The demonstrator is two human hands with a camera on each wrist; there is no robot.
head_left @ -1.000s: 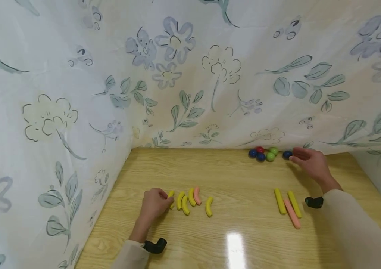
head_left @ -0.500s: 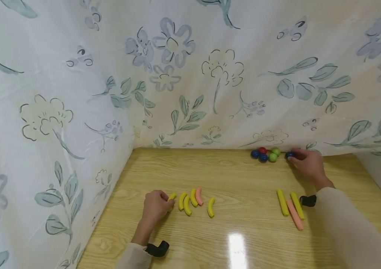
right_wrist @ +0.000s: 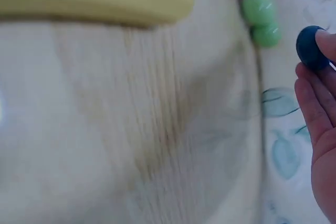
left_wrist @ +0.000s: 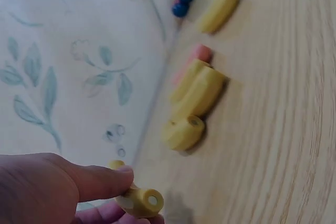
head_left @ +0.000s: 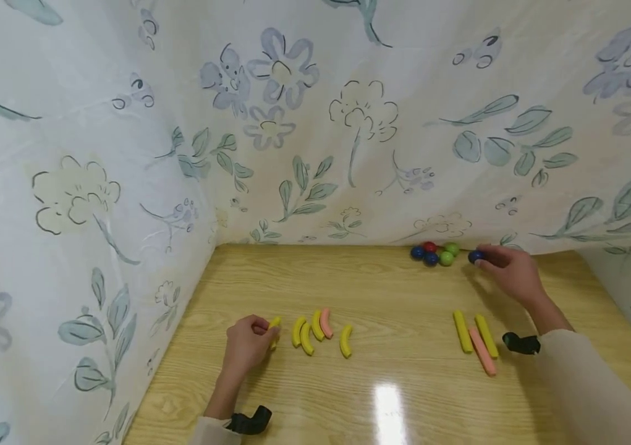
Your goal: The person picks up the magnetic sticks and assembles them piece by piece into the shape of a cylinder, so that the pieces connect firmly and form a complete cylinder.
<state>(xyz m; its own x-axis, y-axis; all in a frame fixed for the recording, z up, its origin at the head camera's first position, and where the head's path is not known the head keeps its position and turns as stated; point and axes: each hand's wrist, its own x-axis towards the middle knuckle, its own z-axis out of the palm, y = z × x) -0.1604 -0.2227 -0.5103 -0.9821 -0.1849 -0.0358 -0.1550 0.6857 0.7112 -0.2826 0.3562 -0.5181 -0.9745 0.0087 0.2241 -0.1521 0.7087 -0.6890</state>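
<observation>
My left hand (head_left: 245, 346) pinches a curved yellow stick (head_left: 275, 324) between thumb and fingers, left of the other curved pieces. In the left wrist view a pale round spot shows on the end of that held stick (left_wrist: 140, 203). At the back right, my right hand (head_left: 515, 277) grips a small dark blue ball (head_left: 475, 256) between thumb and fingertips. Close up, the right wrist view shows the same blue ball (right_wrist: 311, 48) just off the cluster. Several curved yellow sticks (head_left: 306, 339) lie right of my left hand, with one curved pink stick (head_left: 326, 322) among them.
By the back curtain sits a cluster of balls: blue (head_left: 431, 259), red (head_left: 429, 246) and green (head_left: 446, 258). Two straight yellow sticks (head_left: 462, 332) and a straight pink stick (head_left: 482, 352) lie at the right. Floral cloth (head_left: 359, 154) borders the wooden table (head_left: 315, 395).
My left hand has drawn its yellow stick leftward, away from the other curved ones. My right hand has closed its fingers on the blue ball and appears to have lifted it slightly.
</observation>
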